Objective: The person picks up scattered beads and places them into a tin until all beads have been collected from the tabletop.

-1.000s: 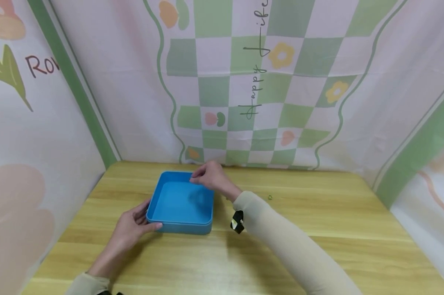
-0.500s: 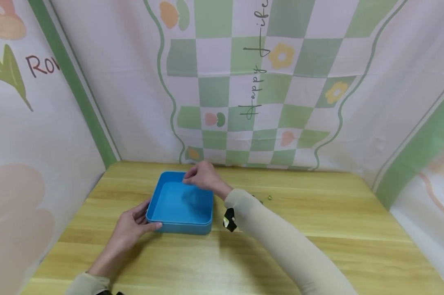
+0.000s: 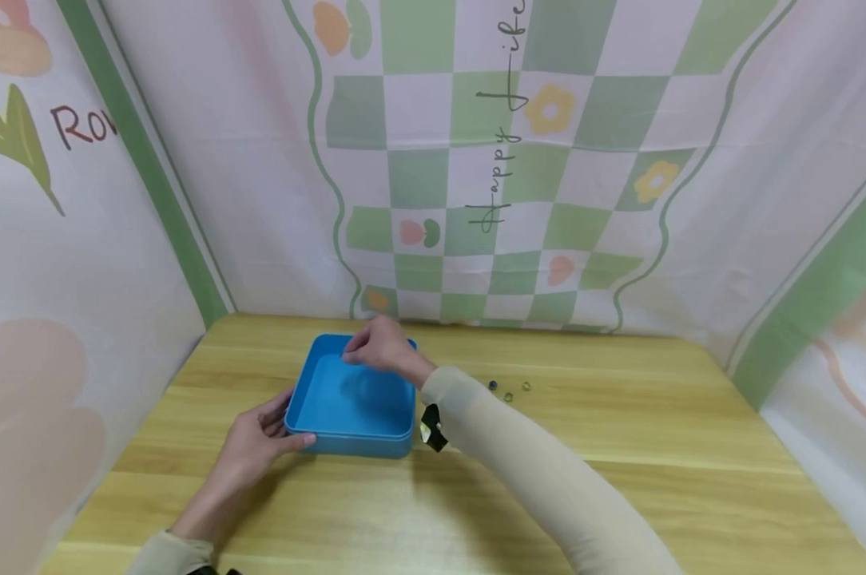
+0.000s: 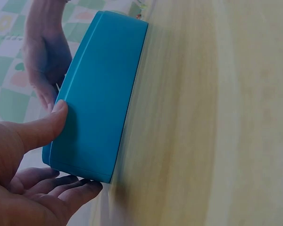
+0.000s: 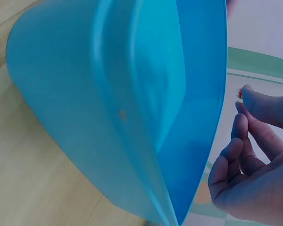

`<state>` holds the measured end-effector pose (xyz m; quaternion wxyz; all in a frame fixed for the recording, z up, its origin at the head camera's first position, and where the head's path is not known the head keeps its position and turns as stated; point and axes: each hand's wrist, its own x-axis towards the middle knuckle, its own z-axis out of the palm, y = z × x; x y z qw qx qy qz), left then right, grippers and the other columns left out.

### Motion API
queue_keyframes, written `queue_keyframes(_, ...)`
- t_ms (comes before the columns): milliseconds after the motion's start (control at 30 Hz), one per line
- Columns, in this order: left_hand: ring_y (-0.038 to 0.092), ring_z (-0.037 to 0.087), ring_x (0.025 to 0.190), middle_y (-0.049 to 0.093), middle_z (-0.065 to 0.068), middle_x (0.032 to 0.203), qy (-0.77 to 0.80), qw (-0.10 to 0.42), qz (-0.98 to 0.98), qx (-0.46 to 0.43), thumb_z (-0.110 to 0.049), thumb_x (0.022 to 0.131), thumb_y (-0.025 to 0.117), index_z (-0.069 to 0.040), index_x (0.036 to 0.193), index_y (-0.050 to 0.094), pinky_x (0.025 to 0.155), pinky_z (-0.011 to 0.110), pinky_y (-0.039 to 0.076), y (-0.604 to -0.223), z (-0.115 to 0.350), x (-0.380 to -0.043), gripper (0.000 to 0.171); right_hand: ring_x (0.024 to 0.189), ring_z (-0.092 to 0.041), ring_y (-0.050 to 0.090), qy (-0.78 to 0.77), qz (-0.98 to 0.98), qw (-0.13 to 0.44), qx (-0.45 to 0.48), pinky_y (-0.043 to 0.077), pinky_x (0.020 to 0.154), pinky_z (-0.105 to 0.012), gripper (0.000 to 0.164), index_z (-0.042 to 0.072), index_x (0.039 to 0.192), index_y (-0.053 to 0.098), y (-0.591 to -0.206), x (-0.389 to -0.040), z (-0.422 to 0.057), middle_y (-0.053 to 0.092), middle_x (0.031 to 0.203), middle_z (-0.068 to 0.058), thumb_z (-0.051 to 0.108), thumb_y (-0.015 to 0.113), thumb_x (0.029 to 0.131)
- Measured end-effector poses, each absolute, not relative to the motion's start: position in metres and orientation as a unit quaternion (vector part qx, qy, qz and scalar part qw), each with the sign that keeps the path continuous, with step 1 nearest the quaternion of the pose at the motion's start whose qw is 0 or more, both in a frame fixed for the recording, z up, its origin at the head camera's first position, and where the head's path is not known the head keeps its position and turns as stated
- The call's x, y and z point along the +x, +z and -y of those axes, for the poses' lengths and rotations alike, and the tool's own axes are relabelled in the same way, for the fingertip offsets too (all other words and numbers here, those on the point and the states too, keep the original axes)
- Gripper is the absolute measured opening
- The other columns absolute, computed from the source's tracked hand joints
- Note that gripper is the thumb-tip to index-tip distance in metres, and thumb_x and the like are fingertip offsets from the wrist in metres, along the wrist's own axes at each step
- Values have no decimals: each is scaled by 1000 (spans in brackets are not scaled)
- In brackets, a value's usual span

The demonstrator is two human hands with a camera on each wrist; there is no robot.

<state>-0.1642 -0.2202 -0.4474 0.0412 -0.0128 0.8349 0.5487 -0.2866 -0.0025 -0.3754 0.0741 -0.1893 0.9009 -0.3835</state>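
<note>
A square, open-topped blue box (image 3: 352, 446) stands on the table. My left hand (image 3: 248, 447) holds its near left corner, with the thumb on the front wall and the fingers at the left side; the left wrist view shows this thumb (image 4: 45, 127) on the wall. Over the box's far part, my right hand (image 3: 383, 345) pinches a small clear marble (image 5: 239, 93) with red inside, between thumb and index finger. Right of the box lie a dark blue marble (image 3: 493, 385) and two greenish clear ones, a nearer marble (image 3: 508, 397) and a farther marble (image 3: 526, 386).
The wooden table (image 3: 620, 495) extends around the box on all sides. Behind it hangs a checked, printed cloth (image 3: 519, 200). Further printed cloths flank the table on the left and right. The right sleeve (image 3: 534, 471) crosses the table's front right part.
My right hand has moved left over the box, carrying the marble. Marbles formerly covered by the right sleeve have come into view. The left hand and the box have stayed still.
</note>
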Motion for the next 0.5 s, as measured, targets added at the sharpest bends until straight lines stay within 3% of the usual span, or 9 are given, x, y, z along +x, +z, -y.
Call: queue_keyframes(500,44,47,144,36,29,163,549,41,-835,-13,-16,93,84,2,162,33,109,48,48,-447,220,-164,88,92,-15,70,-387,-900,94,-177,62,83,-30,10,9,98,85,-382,-285,17,78,92,0,17,83,94)
